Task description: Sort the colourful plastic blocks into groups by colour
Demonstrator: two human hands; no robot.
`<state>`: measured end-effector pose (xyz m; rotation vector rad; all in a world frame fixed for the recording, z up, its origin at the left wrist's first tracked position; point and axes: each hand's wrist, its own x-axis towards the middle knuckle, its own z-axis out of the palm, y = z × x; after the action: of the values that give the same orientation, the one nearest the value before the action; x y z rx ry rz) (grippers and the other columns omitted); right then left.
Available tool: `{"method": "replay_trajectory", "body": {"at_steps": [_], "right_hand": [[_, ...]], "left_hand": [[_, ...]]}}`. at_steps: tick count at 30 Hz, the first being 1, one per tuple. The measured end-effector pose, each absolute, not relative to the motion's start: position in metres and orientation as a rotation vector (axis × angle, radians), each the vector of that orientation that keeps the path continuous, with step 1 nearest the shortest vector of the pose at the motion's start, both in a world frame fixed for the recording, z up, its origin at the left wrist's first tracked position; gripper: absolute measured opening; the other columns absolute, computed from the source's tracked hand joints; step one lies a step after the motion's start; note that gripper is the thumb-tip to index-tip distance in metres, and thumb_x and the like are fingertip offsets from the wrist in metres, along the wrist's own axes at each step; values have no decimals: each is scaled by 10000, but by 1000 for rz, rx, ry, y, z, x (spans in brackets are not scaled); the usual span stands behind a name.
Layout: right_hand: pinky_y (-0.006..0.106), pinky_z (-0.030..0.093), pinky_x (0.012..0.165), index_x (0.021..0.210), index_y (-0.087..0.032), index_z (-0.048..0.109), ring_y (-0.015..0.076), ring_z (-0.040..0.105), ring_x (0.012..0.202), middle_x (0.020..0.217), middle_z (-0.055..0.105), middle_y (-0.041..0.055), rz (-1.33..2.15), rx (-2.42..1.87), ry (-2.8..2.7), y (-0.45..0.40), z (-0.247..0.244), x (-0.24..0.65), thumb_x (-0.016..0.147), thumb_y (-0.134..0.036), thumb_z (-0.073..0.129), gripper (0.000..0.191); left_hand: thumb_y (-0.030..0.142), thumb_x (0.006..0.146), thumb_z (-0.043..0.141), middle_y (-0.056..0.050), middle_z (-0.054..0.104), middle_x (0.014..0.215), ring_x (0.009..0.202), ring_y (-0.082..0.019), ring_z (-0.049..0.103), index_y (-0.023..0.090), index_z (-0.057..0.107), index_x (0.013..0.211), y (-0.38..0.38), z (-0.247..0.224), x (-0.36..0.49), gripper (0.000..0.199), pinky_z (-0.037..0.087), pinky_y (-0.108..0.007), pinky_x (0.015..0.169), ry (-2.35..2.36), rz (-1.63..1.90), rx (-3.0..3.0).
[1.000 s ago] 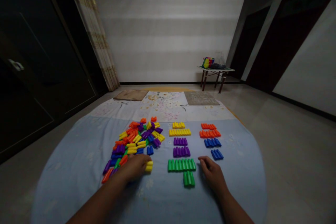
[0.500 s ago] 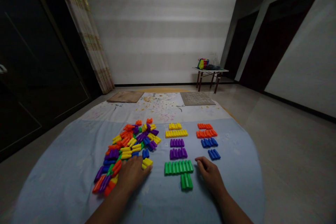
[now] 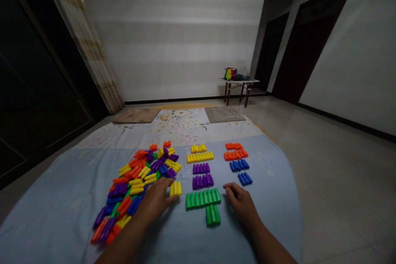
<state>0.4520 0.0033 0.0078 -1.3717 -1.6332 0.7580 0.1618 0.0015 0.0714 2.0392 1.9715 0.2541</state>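
Note:
My left hand point(image 3: 157, 198) has its thumb and fingers closed around a yellow ribbed plastic block point(image 3: 175, 189), at the right edge of a mixed pile of coloured blocks point(image 3: 136, 173). My right hand point(image 3: 241, 200) rests on the cloth with its fingers curled in and nothing visible in them. Just left of it lie a long green row point(image 3: 203, 199) and a shorter green piece point(image 3: 213, 215) below that. Purple rows point(image 3: 203, 181) and yellow rows point(image 3: 200, 157) lie farther back. Blue pieces point(image 3: 245, 178) and orange rows point(image 3: 235, 155) lie beyond my right hand.
A light blue cloth point(image 3: 173, 239) covers the near table, with a floral cloth point(image 3: 182, 126) behind. Two flat mats, a brown one point(image 3: 137, 116) and a grey one point(image 3: 225, 114), lie at the far end. A small table point(image 3: 239, 80) with bags stands by the wall.
My left hand has moved a little away from the pile with the yellow block, which is now turned more upright. My right hand stays beside the green row. The view has shifted slightly right.

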Motion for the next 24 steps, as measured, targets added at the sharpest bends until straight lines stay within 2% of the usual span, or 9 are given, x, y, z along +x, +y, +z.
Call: {"method": "replay_trajectory", "body": {"at_steps": [10, 16, 20, 24], "right_hand": [[233, 416, 565, 833, -164, 644, 149, 565, 584, 659, 634, 17, 746, -1385, -1619, 2, 14, 450, 835, -337, 421, 282], [234, 408, 553, 837, -159, 643, 147, 553, 569, 639, 622, 13, 765, -1403, -1633, 3, 14, 450, 835, -341, 417, 291], [236, 412, 560, 841, -159, 646, 151, 560, 585, 665, 641, 22, 785, -1386, -1622, 3, 14, 451, 831, -352, 428, 291], [237, 412, 560, 848, -163, 647, 154, 561, 591, 675, 642, 23, 797, -1387, -1612, 3, 14, 450, 833, -368, 427, 301]], "left_hand": [[370, 738, 537, -66, 548, 1196, 1118, -207, 493, 212, 530, 1132, 19, 67, 185, 425, 360, -286, 915, 1949, 221, 2047], [354, 717, 538, -66, 579, 1112, 1037, -201, 539, 216, 556, 1074, 27, 62, 187, 382, 387, -278, 852, 1936, 97, 2071], [349, 675, 577, -60, 592, 1088, 1018, -205, 550, 214, 554, 1080, 32, 57, 180, 428, 394, -270, 830, 1879, 90, 2009], [382, 682, 567, -50, 620, 1021, 956, -207, 565, 210, 591, 993, 36, 55, 175, 356, 405, -270, 783, 1808, 119, 2015]]}}
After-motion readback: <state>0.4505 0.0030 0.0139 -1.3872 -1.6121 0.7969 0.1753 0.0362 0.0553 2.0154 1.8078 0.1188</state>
